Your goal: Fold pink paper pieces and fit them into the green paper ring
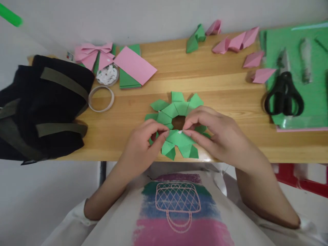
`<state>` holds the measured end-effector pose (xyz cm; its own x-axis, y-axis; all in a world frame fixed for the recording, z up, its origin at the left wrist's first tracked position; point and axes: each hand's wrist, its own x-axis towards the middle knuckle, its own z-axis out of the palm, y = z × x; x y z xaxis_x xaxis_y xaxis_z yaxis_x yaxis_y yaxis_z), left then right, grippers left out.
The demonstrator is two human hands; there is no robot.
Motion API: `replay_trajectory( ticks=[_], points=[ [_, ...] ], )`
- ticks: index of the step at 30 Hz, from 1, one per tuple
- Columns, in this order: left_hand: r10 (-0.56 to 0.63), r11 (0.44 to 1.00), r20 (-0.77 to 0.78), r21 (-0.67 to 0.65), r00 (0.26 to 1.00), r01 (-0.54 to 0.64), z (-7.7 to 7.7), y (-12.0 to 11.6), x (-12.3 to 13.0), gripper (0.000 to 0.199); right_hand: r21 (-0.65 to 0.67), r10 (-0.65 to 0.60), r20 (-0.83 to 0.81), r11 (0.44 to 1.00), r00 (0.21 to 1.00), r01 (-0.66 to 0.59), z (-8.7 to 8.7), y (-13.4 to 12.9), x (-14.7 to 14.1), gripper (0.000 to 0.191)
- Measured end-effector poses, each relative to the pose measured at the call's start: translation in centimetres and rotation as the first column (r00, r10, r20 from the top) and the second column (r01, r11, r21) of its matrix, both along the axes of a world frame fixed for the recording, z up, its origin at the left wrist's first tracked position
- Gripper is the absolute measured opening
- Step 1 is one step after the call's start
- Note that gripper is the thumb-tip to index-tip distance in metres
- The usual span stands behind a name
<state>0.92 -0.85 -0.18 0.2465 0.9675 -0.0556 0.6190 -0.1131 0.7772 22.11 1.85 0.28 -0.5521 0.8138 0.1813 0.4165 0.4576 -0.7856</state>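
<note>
A ring of folded green paper [169,111] lies near the table's front edge, with pointed flaps standing out around its rim. My left hand [143,145] pinches the ring's near side between thumb and forefinger. From the other side, my right hand [214,133] closes thumb and forefinger on the inner edge of the same near part. A small white bit [180,132] shows at the right fingertips; whether it is tape or paper I cannot tell. The ring's right side is partly hidden behind my right hand.
Left: a black bag [58,99], a tape roll [101,99], a dish of white scraps [107,75], a pink paper bow [94,54], pink paper [135,65]. Back right: folded pink pieces [235,41], a green piece [196,38]. Black scissors [284,92] rest on green sheets [316,106].
</note>
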Motion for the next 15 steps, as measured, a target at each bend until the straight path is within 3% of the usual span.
replay_trajectory(
  ticks=[6,15],
  points=[
    [0.082,0.993,0.062,-0.092,0.995,-0.076,0.4,0.1,0.5,0.011,-0.025,0.104,0.047,0.994,0.993,-0.103,-0.5,1.0,-0.6,0.012],
    [0.136,0.973,0.138,-0.207,0.981,-0.105,0.6,0.4,0.6,0.011,-0.024,0.122,0.033,0.992,0.992,-0.121,-1.0,1.3,-1.2,0.012]
  ],
)
